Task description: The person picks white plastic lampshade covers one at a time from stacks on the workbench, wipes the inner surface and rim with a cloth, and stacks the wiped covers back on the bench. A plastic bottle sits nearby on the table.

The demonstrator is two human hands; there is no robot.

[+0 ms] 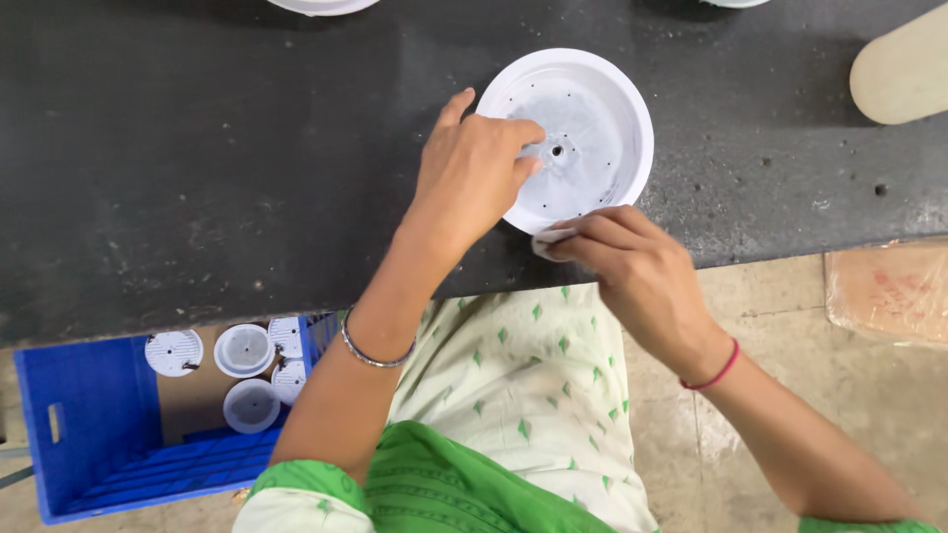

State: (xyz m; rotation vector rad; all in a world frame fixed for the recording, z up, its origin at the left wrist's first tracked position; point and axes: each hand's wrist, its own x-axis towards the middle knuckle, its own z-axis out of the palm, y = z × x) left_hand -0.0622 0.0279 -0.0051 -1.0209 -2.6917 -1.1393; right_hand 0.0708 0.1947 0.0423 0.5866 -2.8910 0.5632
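**Two hands on a white dish at the tabletop edge**

Cut off by the frame: a white rim [323,5] at 12 o'clock, another sliver of white at the top right, a pale rounded board [904,67] at 2 o'clock, and a clear plastic bag [889,289] at 3 o'clock on the floor. The small white thing [546,242] under the right hand was mostly covered by the fingers; what it was could not be told.

A round white plastic dish [583,128] lay open side up on the dark tabletop [197,158], near its front edge, with a centre hole and small perforations. The left hand [474,173] rested on the dish's 9 o'clock rim, fingers curled inward with tips touching the inner face near the centre, thumb stretched out over the tabletop. The right hand [632,262] sat at the dish's 6 o'clock rim, fingers drawn together and pinching the small white thing against the edge.

At 8 o'clock, below the tabletop, a blue crate [89,434] held several small white round parts [244,350].
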